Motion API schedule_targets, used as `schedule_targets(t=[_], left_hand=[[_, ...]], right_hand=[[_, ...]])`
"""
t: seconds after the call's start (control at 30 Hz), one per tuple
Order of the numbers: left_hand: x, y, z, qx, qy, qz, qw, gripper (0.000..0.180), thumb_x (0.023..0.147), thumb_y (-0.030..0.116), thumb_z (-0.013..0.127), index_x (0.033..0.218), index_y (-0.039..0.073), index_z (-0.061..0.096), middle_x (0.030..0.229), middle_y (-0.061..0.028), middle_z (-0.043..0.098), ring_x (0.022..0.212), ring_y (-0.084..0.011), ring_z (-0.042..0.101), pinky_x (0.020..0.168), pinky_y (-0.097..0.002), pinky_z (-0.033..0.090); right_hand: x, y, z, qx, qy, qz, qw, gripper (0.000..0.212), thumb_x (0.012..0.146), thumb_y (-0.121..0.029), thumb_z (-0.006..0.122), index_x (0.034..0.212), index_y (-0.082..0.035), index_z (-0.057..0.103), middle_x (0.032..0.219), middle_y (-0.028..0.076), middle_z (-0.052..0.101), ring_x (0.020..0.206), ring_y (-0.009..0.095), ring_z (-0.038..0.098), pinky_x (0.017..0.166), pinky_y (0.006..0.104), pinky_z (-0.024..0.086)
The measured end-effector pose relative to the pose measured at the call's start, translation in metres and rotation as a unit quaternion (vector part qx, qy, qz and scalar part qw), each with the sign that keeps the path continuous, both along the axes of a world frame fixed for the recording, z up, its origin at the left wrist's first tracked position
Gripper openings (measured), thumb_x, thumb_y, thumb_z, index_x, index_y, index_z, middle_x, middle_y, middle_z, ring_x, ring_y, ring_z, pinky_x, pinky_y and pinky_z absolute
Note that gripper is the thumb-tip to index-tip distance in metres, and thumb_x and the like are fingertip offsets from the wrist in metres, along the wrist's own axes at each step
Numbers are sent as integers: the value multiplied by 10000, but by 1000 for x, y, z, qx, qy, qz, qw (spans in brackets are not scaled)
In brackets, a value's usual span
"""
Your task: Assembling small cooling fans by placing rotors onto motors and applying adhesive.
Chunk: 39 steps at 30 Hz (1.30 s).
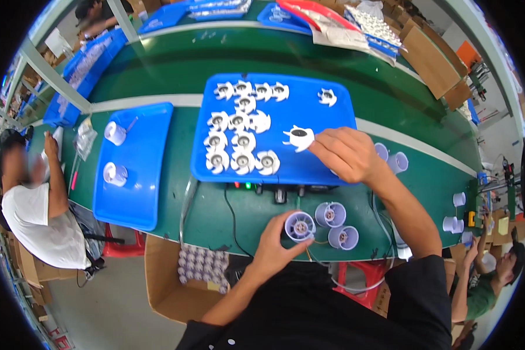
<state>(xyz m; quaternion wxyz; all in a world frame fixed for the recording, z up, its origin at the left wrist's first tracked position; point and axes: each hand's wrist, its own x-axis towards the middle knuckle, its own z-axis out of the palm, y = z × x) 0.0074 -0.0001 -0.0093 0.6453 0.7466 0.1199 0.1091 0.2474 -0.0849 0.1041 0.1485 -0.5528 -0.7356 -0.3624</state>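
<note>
My right hand pinches a white fan impeller with a dark round centre, raised over the right part of a blue tray. Rows of similar white impellers lie on the tray's left half, and a single impeller lies near its far right corner. Close to the table's front edge, my left hand is wrapped round a pale purple cylindrical housing, its open end facing up with spokes and a metal core inside. Two more such housings stand just right of it.
A second blue tray at left carries two white-and-purple cups. More purple housings stand at right. A cable crosses the green table. Below the edge sits a cardboard box of purple parts. One person works at left, others nearby.
</note>
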Motion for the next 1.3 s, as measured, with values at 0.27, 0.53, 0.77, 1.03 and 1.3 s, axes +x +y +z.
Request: schedule_targets(t=[0.27,0.53,0.77,1.03,1.3], left_hand=[[6,16,28,-17,-50,25,998,627,745,90,828,1297,30,539,1317,-139,590,1206,-283,580,1025,-370,450],[1,25,35,60,-54,37,996,672,724,46,826,1306,-7,493,1175,-111,615,1081,-168,613,950,-313,485],[1,31,37,53,-54,50,996,654,729,38,820,1300,-5,504,1217,-118,613,1104,-175,609,967,-313,479],[8,32,38,111,-101,50,987,641,685,-2,810,1267,40,546,1299,-148,605,1168,-350,573,981,-417,470],[1,26,34,165,-65,10,984,643,672,17,815,1263,48,562,1277,-131,618,1147,-331,590,965,-409,482]], right_hand=[[-16,-31,1,-3,-53,58,997,116,790,-73,665,884,-4,675,911,135,690,826,236,686,621,300,508],[-32,-35,-9,-12,-47,77,996,78,813,-79,653,870,-29,671,939,134,709,848,229,687,614,304,507],[-40,-41,-15,-11,34,65,997,134,787,-63,666,906,-4,682,955,138,716,840,257,685,637,315,520],[-105,-43,-10,-122,783,-89,603,84,894,-28,695,951,21,659,804,89,681,734,103,615,645,272,488],[-113,-35,-12,-197,730,-185,628,133,889,-87,716,909,7,623,729,49,613,603,110,534,553,265,434]])
